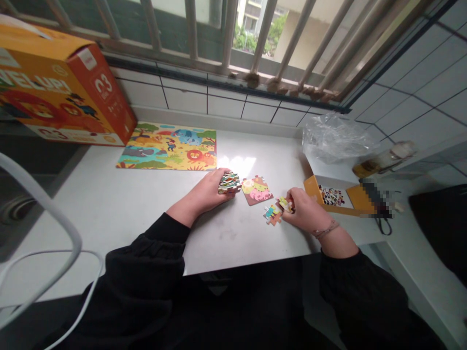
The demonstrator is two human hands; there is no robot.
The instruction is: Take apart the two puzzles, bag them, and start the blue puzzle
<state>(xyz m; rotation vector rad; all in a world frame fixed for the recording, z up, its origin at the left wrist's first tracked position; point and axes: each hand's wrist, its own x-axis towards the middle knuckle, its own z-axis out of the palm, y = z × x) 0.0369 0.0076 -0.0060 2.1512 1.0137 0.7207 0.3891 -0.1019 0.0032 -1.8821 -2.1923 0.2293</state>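
My left hand (212, 192) is closed around a stack of puzzle pieces (229, 183), their edges showing in many colours. Just right of it, a joined patch of puzzle (257, 190) with a pink and green picture lies flat on the white counter (226, 233). My right hand (304, 209) pinches a puzzle piece (285, 204) with yellow and brown on it, low over the counter. Touching or close beside that piece is a loose puzzle piece (272, 214) in blue, yellow and orange. The fingers partly cover the held piece.
A picture sheet with animals (171, 147) lies at the back left beside a large orange puzzle box (69, 92). At right stands an open yellow box (337, 208) with small pieces inside, crumpled clear plastic (333, 136) behind it. A white cable (69, 228) loops at left.
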